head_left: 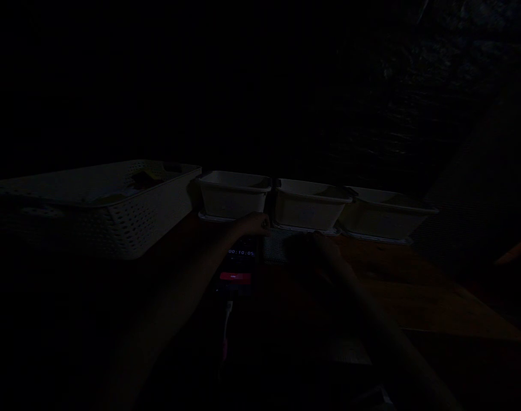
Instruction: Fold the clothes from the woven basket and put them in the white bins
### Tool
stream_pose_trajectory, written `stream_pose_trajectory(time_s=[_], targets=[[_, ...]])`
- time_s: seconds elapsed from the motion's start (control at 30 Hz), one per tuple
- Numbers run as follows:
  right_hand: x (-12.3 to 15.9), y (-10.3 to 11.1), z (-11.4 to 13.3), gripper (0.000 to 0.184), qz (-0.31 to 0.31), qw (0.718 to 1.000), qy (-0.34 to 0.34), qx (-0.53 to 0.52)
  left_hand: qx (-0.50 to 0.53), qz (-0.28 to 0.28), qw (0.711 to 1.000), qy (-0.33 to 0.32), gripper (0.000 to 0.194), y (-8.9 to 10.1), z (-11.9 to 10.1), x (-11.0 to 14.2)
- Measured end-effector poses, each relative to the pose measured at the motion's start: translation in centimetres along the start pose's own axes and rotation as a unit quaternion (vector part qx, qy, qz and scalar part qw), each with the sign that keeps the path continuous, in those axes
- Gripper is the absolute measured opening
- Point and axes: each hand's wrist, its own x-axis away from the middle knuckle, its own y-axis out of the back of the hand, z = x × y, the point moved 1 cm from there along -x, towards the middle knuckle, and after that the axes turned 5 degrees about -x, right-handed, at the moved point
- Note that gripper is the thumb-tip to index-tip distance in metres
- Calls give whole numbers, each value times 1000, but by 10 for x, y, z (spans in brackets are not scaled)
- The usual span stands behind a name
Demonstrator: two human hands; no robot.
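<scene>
The scene is very dark. My left hand (257, 224) is in front of the leftmost white bin (235, 202), fingers curled; whatever they hold, if anything, is lost in shadow. To its right, my right hand (324, 246) is before the middle white bin (309, 212). Its fingers look drawn together, and I cannot make out what is in them. A dark patch, perhaps an object or a shadow, lies beside those fingers. Between my forearms is a grey textured mat (274, 245). Close by my left wrist lies a phone (237, 265) with a lit timer screen.
A large perforated white basket (153, 220) stands at the left with indistinct things inside. Another white bin (383, 220) ends the row at the right. A pale cable (227, 317) runs from the phone toward me. The wooden tabletop (415, 285) extends right; part of another person's arm (515, 251) shows beyond.
</scene>
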Motion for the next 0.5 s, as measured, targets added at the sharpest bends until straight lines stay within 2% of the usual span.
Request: stream_pose_trajectory(time_s=[0.27, 0.37, 0.5], targets=[[-2, -1, -1, 36, 4, 1000, -5, 2, 106, -24, 994, 15, 32, -5, 2, -10], [-3, -3, -2, 36, -2, 1000, 1, 5, 130, 6, 991, 10, 34, -4, 1, -10], [-5, -3, -3, 37, 2, 1000, 9, -1, 93, 50, 994, 23, 35, -2, 2, -7]])
